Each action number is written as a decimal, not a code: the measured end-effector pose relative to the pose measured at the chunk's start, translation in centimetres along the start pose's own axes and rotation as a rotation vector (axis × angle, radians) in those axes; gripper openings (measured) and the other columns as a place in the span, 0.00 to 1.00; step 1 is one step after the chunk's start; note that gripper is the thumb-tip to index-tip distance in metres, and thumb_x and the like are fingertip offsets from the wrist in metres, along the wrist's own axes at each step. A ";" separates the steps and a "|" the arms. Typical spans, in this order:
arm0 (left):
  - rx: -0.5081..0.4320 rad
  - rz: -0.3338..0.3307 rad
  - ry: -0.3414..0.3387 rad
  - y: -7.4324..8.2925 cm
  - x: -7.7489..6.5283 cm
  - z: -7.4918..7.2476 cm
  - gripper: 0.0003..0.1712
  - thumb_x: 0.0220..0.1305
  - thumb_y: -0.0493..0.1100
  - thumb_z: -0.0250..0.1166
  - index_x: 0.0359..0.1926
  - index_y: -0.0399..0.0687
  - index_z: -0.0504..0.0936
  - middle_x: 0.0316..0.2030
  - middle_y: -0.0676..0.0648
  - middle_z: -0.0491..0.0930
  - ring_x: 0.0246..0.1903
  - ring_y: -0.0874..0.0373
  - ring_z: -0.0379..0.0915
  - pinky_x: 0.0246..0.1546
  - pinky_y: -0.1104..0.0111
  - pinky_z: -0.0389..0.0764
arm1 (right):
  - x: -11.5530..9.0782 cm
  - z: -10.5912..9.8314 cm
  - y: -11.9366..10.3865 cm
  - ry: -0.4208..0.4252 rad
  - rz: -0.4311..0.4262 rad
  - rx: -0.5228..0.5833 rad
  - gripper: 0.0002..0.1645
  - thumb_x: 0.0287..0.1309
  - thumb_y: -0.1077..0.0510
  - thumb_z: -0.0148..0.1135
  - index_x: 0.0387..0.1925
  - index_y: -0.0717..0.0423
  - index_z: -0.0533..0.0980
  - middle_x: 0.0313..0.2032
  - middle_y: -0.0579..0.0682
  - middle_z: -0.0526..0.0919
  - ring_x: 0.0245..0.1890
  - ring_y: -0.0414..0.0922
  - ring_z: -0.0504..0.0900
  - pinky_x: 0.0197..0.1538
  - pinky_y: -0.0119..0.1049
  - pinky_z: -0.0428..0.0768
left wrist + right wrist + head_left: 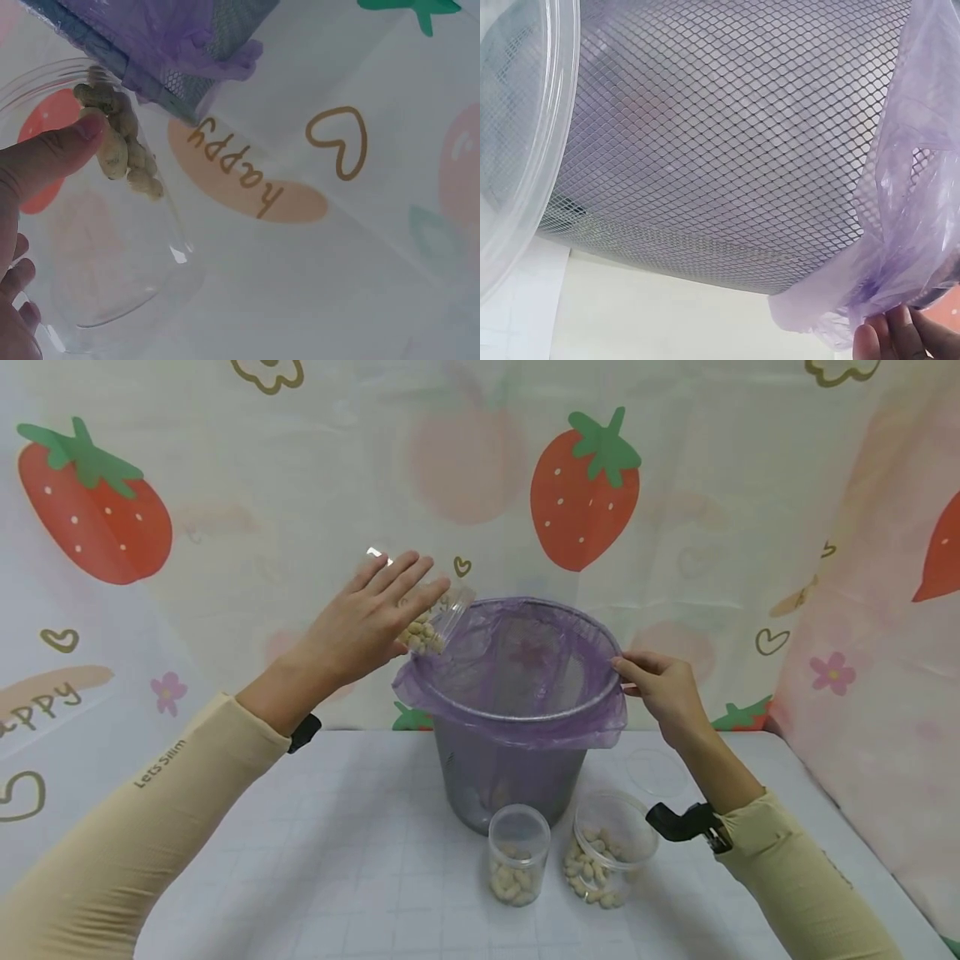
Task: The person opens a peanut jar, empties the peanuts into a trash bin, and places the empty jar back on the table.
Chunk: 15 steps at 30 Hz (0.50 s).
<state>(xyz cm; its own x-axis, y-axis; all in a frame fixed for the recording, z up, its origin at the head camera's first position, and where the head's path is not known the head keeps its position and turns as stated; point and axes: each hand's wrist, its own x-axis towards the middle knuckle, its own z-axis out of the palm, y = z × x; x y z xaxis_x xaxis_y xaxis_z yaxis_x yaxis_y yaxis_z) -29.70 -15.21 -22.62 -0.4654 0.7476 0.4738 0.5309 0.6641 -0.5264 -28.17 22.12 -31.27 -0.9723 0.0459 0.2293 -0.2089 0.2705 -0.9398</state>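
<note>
My left hand [367, 618] grips a clear plastic jar [112, 262] at the left rim of a mesh wastebasket [510, 777]. The jar is tipped, its mouth toward the basket. Peanuts [114, 154] are gathered along its wall near the mouth, with my thumb on the outside beside them. A purple plastic bag [517, 733] lines the basket and is folded out over the rim. At the basket's right side, my right hand [667, 689] pinches the bag at the rim; in the right wrist view its fingertips [900, 334] are at the bag's edge.
On the white table [337, 860], a small clear jar [519, 831] with peanuts stands before the basket. To its right is a wider clear tub [618, 852] holding more peanuts. Behind that lies a faint clear disc [656, 772]. A strawberry-printed curtain [337, 460] hangs behind.
</note>
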 end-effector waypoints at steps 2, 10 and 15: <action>-0.023 0.001 -0.005 0.1 0.0 0.1 0.57 0.43 0.42 0.81 0.72 0.46 0.60 0.72 0.38 0.60 0.73 0.43 0.54 0.74 0.51 0.55 | 0.0 0.0 0.0 -0.003 0.001 0.001 0.30 0.65 0.50 0.60 0.57 0.72 0.73 0.30 0.27 0.81 0.34 0.28 0.81 0.43 0.21 0.81; -0.013 0.003 -0.005 0.2 0.0 0.3 0.56 0.44 0.44 0.81 0.72 0.46 0.60 0.71 0.37 0.62 0.72 0.42 0.55 0.73 0.51 0.58 | 0.0 -0.1 0.0 -0.011 -0.004 0.000 0.30 0.66 0.51 0.60 0.57 0.72 0.73 0.30 0.26 0.81 0.35 0.27 0.81 0.43 0.21 0.81; -0.019 -0.005 0.022 0.3 0.0 0.4 0.55 0.43 0.46 0.81 0.71 0.46 0.62 0.69 0.34 0.63 0.70 0.39 0.57 0.71 0.50 0.61 | 0.0 -0.1 0.0 -0.010 -0.004 -0.002 0.30 0.66 0.50 0.60 0.57 0.72 0.73 0.30 0.26 0.81 0.34 0.27 0.81 0.43 0.21 0.81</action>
<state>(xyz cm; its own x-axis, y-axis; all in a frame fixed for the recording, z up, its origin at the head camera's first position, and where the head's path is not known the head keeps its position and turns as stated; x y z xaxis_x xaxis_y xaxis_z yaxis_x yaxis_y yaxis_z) -29.81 -14.98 -23.09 -0.4526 0.7438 0.4919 0.5418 0.6675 -0.5108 -28.20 22.22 -31.27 -0.9725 0.0349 0.2303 -0.2125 0.2725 -0.9384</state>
